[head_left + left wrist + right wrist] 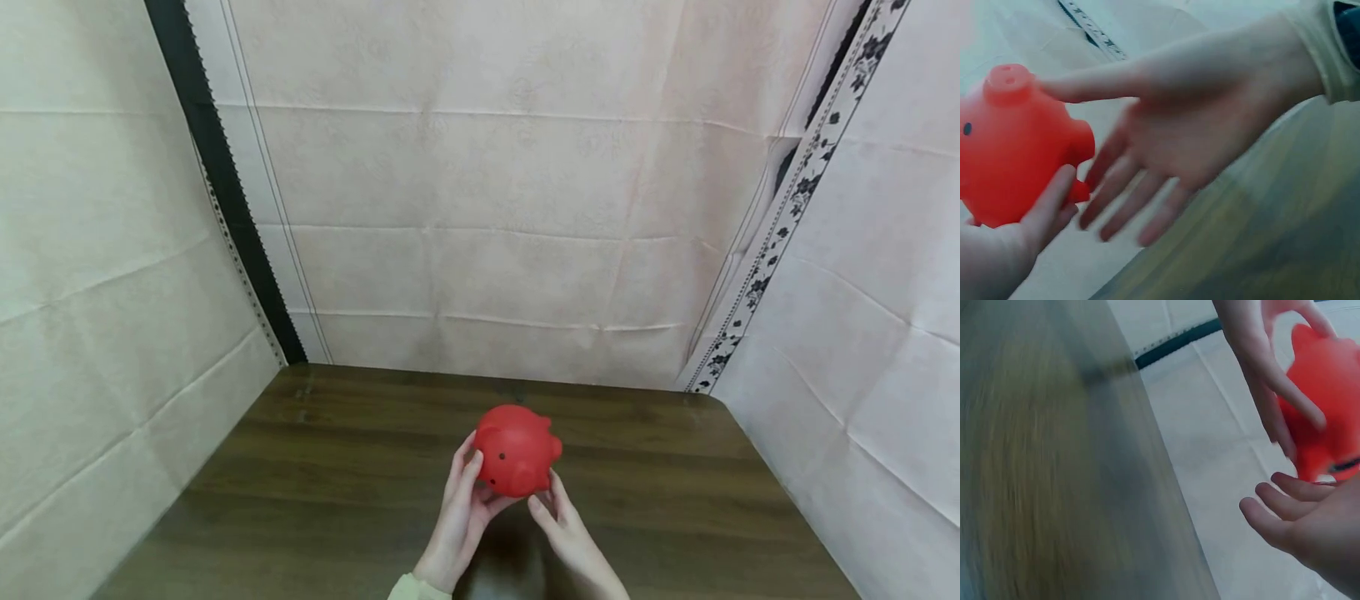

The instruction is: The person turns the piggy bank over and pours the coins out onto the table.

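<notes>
A round red piggy bank [513,442], with black dot eyes, a snout and stubby feet, is in the hands in front of the body. My left hand [461,517] grips it from the left, thumb on one side and fingers on another. In the left wrist view the left hand [1000,253] is partly cut off. The right hand [570,525] is at the lower right, its thumb by the snout [1010,81] and its other fingers spread. In the right wrist view a dark slit [1345,465] shows on the piggy bank, close to my right hand [1316,519].
Below the hands is a dark wooden table [337,500]. Pale creased cloth hangs as a back wall [480,183] and on both sides. A black strip [232,192] runs along the left corner, a floral border [795,208] along the right.
</notes>
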Tool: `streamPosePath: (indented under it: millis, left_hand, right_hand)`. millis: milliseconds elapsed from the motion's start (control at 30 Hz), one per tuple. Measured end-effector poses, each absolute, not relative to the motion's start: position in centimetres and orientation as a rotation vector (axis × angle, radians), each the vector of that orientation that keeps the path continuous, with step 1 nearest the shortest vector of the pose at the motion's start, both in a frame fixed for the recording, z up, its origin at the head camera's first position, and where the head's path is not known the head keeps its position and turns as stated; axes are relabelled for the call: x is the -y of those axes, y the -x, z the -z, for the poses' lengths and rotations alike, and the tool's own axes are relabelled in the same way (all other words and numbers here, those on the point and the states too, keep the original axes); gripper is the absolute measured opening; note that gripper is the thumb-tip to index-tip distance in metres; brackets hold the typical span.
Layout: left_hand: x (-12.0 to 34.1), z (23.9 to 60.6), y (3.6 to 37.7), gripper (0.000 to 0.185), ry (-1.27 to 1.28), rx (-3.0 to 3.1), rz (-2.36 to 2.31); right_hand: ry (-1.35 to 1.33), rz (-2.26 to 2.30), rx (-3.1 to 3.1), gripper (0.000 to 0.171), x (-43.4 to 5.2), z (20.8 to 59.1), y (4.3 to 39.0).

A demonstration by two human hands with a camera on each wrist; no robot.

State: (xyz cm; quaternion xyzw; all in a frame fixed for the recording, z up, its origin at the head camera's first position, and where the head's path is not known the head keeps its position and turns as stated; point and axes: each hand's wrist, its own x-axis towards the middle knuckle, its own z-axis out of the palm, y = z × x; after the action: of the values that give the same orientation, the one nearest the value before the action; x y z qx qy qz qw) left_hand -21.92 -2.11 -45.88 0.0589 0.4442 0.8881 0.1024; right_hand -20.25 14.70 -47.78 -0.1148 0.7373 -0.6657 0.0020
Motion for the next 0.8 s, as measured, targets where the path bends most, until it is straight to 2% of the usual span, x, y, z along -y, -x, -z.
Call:
streamPosePath:
  millis: [400, 800]
  left_hand:
    - [2.5, 47.9, 21.1, 0.054, -0.366, -1.322, -2.525]
    - [2.6, 48.1, 22.5, 0.067, -0.389, -1.311, -2.517]
  right_hand:
    - [0.278, 2.289, -2.242, 0.078, -15.0, 47.9, 19.6]
    - [0.373, 2.3, -2.389, 0.092, -16.2, 46.0, 21.3]
